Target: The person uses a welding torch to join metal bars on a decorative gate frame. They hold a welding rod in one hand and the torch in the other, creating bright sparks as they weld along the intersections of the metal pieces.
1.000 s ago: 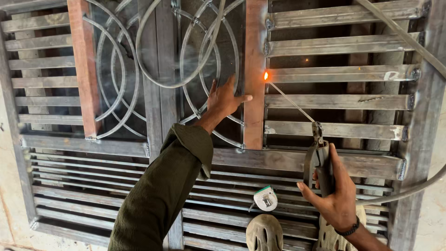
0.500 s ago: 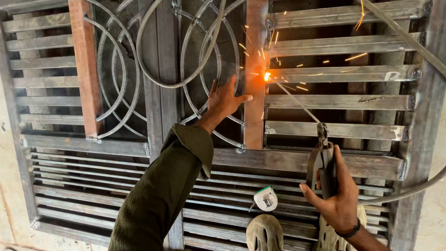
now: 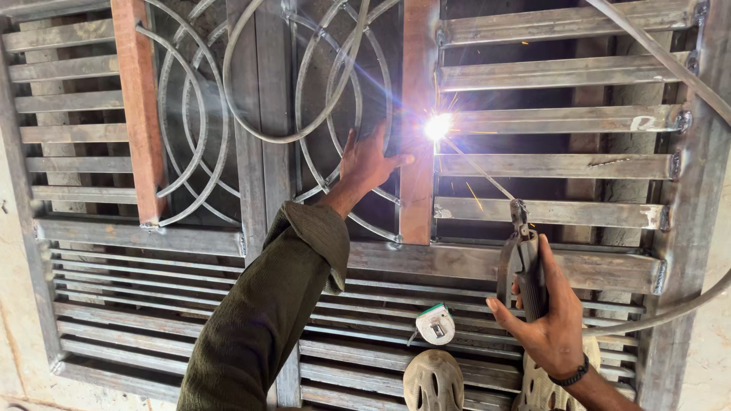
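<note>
From where I watch, the far left shows the metal gate frame (image 3: 145, 240) lying flat, its left edge and bottom corner cut off by the picture. Next to that sits a rust-coloured upright bar (image 3: 139, 114), with curved steel rings (image 3: 190, 129) overlapping beside it; their tops run out of view. My left hand (image 3: 367, 161), coming out of an olive sleeve (image 3: 266, 304), lies spread and flat against a second rusty bar (image 3: 417, 122), fingers splayed, clasping nothing; the palm side is hidden from me. Just right of it the welding arc (image 3: 437, 126) flares so bright that the joint itself is washed out and I cannot make out the seam. The welding rod (image 3: 480, 167) runs as a thin line, its long axis slanting from lower right up to upper left, tip pointing into the glare. It sits in the electrode holder (image 3: 521, 259), which stands roughly upright and which my right hand (image 3: 552, 323) wraps firmly, fingers closed around the handle. A tape measure (image 3: 435, 325) rests on the lower slats, near two sandalled feet (image 3: 432, 380) cropped by the bottom edge. A grey cable (image 3: 670, 65) sweeps down the right side and leaves the view.
</note>
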